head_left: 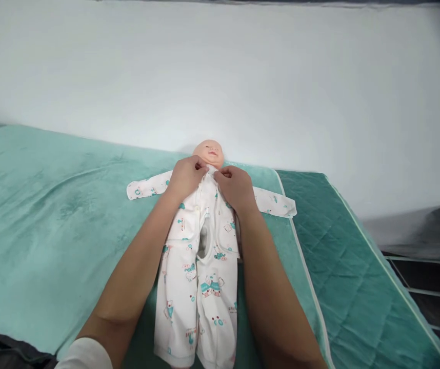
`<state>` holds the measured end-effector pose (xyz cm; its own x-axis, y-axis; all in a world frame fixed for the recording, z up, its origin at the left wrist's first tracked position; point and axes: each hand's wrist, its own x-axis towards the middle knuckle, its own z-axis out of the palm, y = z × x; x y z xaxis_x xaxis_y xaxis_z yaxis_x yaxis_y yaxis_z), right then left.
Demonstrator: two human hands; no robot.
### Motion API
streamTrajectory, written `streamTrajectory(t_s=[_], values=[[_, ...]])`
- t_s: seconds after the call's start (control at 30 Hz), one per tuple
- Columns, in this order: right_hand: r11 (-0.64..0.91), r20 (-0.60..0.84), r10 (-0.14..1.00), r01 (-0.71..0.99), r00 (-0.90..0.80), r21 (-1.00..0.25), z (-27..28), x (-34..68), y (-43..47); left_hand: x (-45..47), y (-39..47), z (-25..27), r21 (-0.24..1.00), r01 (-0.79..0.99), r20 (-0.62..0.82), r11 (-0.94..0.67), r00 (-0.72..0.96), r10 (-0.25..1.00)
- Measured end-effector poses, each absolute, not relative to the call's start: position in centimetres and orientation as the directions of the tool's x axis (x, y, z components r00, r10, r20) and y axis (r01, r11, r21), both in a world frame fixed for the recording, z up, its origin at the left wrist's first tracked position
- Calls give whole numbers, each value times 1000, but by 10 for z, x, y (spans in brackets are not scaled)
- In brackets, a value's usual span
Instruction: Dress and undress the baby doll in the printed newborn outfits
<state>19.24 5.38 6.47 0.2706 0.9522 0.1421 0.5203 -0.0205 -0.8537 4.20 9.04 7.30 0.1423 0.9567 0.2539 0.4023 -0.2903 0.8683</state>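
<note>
Both left hand point(185, 177) and right hand point(237, 188) are pinching front edges of the printed jacket point(189, 224), which is covering the doll point(209, 150) between them; the jacket is looking light, soft and limp, probably handling best by those edges. Beneath the hands a plush green blanket point(70, 220) is spreading; beyond them a white wall point(220, 66) is rising.

Doll point(208, 150) partly hidden under clothes point(215, 302)
</note>
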Motion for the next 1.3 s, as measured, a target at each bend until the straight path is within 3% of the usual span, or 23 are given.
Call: streamTrajectory(t_s=[0.17,0.43,0.9,1.17,1.3], values=[[39,69,964,120,255,-992,66,191,53,47,86,76,986,64,149,-151,34,988],[42,30,975,-47,222,-998,54,191,54,48,83,68,966,167,179,-198,118,977],[73,89,994,216,65,-974,64,188,44,43,80,68,986,71,140,-154,176,974],[80,108,992,344,62,-936,66,186,42,45,75,73,999,17,28,-31,157,987],[99,128,990,359,60,-928,65,186,42,43,75,72,999,-26,42,-38,206,978]])
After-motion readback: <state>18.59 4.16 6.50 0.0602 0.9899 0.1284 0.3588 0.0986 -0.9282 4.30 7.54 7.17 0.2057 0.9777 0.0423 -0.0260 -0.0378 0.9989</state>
